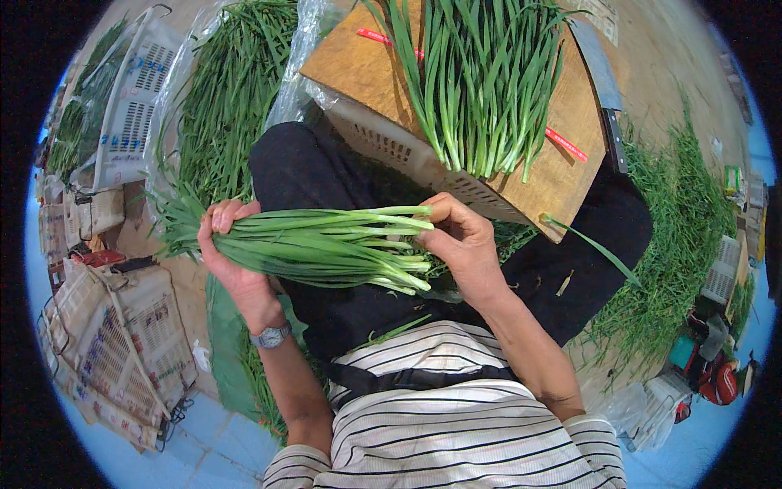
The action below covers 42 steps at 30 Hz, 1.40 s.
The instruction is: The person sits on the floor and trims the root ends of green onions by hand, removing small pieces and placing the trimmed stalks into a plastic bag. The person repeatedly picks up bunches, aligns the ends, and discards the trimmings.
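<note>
My left hand [231, 247] grips a bunch of garlic chives [324, 244] around its leafy part, holding it level above my lap. The pale stem ends point right. There, the thumb and fingertips of my right hand [461, 241] pinch at the upper stem ends; the exact stalks are partly hidden by the fingers. Beyond my hands, a larger bundle of garlic chives [489, 91] lies on a wooden board [360, 64], stems towards me. Under that bundle runs a red printed tape [567, 145]. One loose leaf [592, 250] hangs off the board's near corner.
A cleaver [597, 67] rests along the board's right edge. The board sits on a plastic crate [391, 147]. Piled chives [235, 98] lie on plastic at the left, and loose green trimmings [672, 208] at the right. Stacked crates [131, 342] stand at the lower left.
</note>
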Motion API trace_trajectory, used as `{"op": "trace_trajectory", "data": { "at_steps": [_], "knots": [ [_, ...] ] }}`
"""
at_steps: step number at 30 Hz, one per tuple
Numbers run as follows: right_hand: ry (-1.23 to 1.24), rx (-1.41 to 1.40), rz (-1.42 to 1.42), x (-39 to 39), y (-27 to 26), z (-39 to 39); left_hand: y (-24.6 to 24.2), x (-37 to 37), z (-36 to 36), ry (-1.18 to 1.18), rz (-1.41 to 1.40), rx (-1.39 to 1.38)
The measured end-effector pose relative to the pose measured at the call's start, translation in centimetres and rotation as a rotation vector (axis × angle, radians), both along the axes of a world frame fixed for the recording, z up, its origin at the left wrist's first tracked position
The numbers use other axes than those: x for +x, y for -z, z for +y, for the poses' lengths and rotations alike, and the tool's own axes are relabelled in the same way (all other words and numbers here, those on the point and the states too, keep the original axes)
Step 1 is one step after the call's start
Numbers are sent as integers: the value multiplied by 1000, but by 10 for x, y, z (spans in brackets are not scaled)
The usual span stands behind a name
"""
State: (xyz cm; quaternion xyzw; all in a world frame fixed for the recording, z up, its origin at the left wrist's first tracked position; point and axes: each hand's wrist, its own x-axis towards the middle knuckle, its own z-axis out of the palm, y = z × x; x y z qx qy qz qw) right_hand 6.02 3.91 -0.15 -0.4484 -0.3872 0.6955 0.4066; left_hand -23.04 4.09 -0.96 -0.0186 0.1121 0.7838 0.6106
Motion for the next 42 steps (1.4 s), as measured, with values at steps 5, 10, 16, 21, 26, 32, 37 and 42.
{"op": "trace_trajectory", "data": {
  "at_steps": [5, 10, 16, 21, 26, 32, 37, 42],
  "knots": [
    [2, 133, -34, 5, -2, -5, -1, 1, 0, -11, 47, -6],
    [-63, 246, -85, -1, -3, 4, -2, 0, 1, 1, 72, -2],
    [178, -82, 89, -2, 0, -4, -1, 0, 2, 9, 116, -8],
    [415, -77, 23, 38, -12, -3, -1, 1, 1, -6, 93, -8],
    [263, 110, -286, 39, -23, -12, -2, 4, 3, 1, 78, 3],
    [-55, 530, -383, 20, -17, 16, -7, 8, 2, -16, 92, -17],
    [63, 278, -73, 11, -6, 11, -4, 10, 3, -11, 100, 14],
    [289, -90, -11, 22, -5, -11, -10, 22, 7, -31, 95, 65]
  ]
}}
